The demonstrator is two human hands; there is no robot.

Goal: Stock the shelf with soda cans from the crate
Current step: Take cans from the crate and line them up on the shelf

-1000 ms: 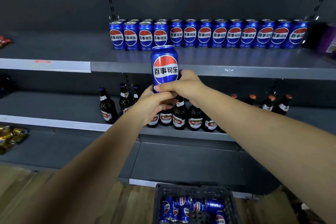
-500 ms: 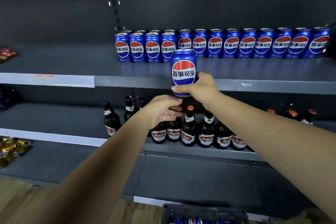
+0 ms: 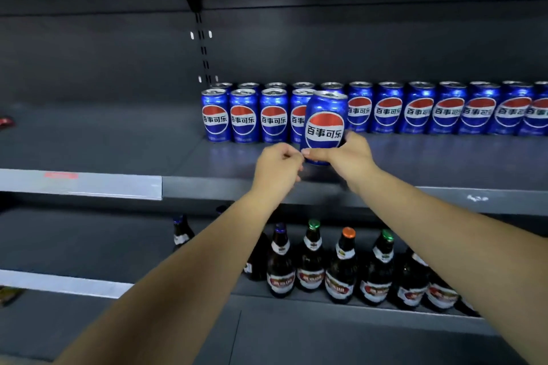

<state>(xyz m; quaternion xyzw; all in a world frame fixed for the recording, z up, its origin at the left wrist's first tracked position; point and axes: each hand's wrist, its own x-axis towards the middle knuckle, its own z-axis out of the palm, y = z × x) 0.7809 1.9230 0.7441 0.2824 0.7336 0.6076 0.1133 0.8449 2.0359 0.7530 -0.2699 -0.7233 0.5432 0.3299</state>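
My right hand (image 3: 345, 158) grips the lower part of a blue soda can (image 3: 325, 121) with a red, white and blue logo, held slightly tilted over the dark shelf (image 3: 189, 157), just in front of the row of blue cans (image 3: 415, 111). That row stands along the back of the shelf, with a short second row in front at its left end. My left hand (image 3: 277, 166) is beside the can's base, fingers curled, its fingertips close to the can; whether they touch it I cannot tell. The crate is out of view.
Below is a shelf with several brown glass bottles (image 3: 341, 267). A grey price strip (image 3: 80, 184) runs along the left shelf edge. A slotted upright and bracket (image 3: 203, 38) rise behind the cans. A red packet (image 3: 4, 121) lies at far left.
The can has been carried up and forward over the shelf toward the front row. My left hand has risen beside it. The view has tilted up, so the crate has left the frame.
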